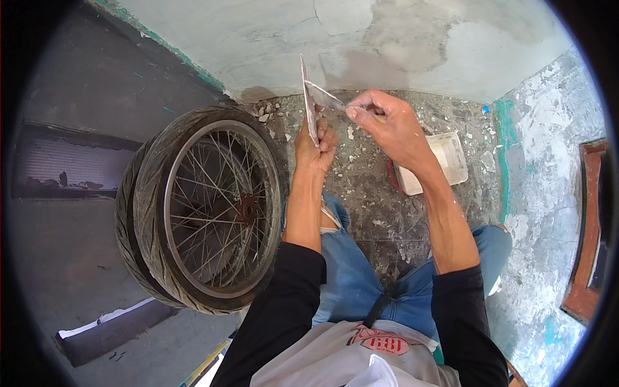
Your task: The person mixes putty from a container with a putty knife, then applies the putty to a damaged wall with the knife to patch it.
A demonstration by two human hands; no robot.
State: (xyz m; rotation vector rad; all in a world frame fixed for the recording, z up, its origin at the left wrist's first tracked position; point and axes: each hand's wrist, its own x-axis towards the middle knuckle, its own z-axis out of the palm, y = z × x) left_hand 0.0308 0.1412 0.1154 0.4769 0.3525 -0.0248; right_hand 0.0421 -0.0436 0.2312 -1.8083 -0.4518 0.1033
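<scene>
My left hand [316, 147] is closed around the lower end of a thin, flat scraper plate [309, 103], seen nearly edge-on and smeared with pale plaster. My right hand [394, 129] pinches a putty knife [327, 98] with a whitish coating on its blade. The knife's tip meets the face of the plate, above my left fingers. Both hands are raised in front of a patched wall [412, 39], where damp-looking grey areas show. My right fingers hide most of the knife's handle.
Two spoked wheels with black tyres [151, 213] lean at my left. Below my right forearm stands a white rectangular tub [462, 158] with pale material inside. Plaster crumbs litter the floor [361, 174]. A peeling wall [535, 155] with a wooden frame [585, 226] rises at the right.
</scene>
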